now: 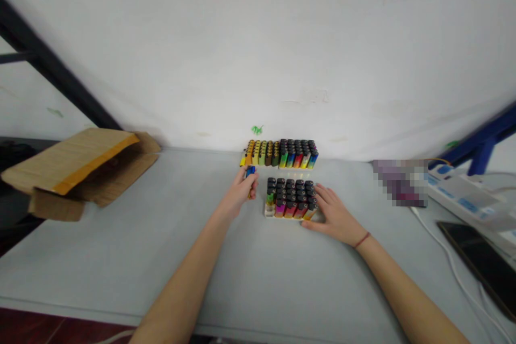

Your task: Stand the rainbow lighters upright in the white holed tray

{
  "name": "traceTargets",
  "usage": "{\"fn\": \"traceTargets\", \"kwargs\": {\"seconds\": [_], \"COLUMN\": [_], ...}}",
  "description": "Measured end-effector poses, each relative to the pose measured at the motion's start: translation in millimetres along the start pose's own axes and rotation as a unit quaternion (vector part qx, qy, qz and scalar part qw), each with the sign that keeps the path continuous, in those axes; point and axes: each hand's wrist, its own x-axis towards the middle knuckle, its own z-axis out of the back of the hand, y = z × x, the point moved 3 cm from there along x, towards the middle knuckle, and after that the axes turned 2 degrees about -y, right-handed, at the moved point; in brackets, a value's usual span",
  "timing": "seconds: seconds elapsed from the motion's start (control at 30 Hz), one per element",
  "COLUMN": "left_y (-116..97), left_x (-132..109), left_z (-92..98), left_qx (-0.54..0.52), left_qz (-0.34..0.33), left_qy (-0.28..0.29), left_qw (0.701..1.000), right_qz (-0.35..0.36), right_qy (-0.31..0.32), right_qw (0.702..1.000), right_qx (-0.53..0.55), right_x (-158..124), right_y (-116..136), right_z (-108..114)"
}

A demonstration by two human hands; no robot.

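Note:
My left hand (244, 188) is closed around a blue lighter (250, 170), held upright just left of the near tray. That tray (288, 218) is pale and holds rows of black-topped lighters (291, 193) with coloured bodies, packed upright. Its front left corner shows a bare slot, with a green-yellow lighter (270, 200) behind it. Around the tray's right side curves my right hand (332, 216), thumb at the front corner and fingers along the side; a red cord circles the wrist.
Behind stand yellow-to-brown lighters (262, 153) and black-topped, multicoloured ones (298, 155) near the wall. An opened cardboard box (92, 166) lies at left. A power strip (463, 199), a dark phone (479, 263) and white cables (443, 250) occupy the right side of the grey table (161, 258).

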Motion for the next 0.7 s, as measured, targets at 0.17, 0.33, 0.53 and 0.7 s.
{"fn": "traceTargets", "kwargs": {"seconds": [0.17,0.33,0.53,0.7], "left_y": [5,6,6,9], "left_x": [3,2,-1,-4], "left_z": [-8.4,-14.5,-17.5,-22.3], "left_qx": [-0.065,-0.114,-0.109,-0.098], "left_qz": [0.036,0.065,0.074,0.076], "left_qy": [0.048,0.063,0.057,0.077], "left_qw": [0.996,0.989,0.990,0.989], "right_qz": [0.002,0.001,0.003,0.002], "right_qy": [0.006,0.003,0.002,0.002], "right_qw": [1.000,1.000,1.000,1.000], "right_qx": [-0.005,0.000,0.008,0.005], "right_x": [0,0,0,0], "right_y": [0,0,-1,-2], "right_z": [0,-1,-1,-1]}}
